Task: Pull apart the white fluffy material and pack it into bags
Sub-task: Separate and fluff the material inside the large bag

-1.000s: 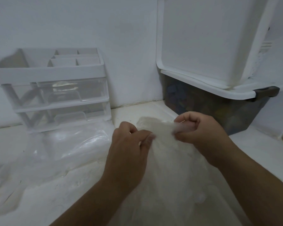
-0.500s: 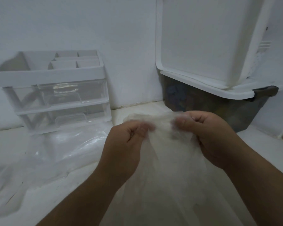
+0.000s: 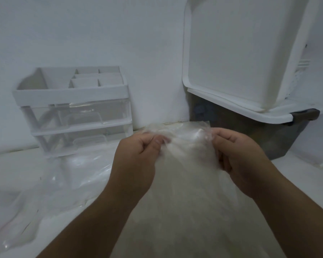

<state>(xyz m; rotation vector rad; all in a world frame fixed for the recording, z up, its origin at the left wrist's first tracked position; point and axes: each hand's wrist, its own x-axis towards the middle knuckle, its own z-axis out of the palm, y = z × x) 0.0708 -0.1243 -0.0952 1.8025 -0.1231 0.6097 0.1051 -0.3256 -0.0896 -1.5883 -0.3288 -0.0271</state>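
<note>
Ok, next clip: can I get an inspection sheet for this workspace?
Surface: pale countertop.
Job's things: clear bag held up by its top edge; white fluffy material seems to be inside it, blurred.
Clutter: crumpled clear plastic lying left; drawer organiser behind it.
Grips: left hand and right hand each pinch the bag's top edge.
Cables: nothing seen.
Surroundings: white wall; dark storage bin, white lid propped up on it.

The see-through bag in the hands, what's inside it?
White fluffy material shows through the bag, which the left hand and right hand pinch. Its bottom lies out of frame, so how full is hidden.
</note>
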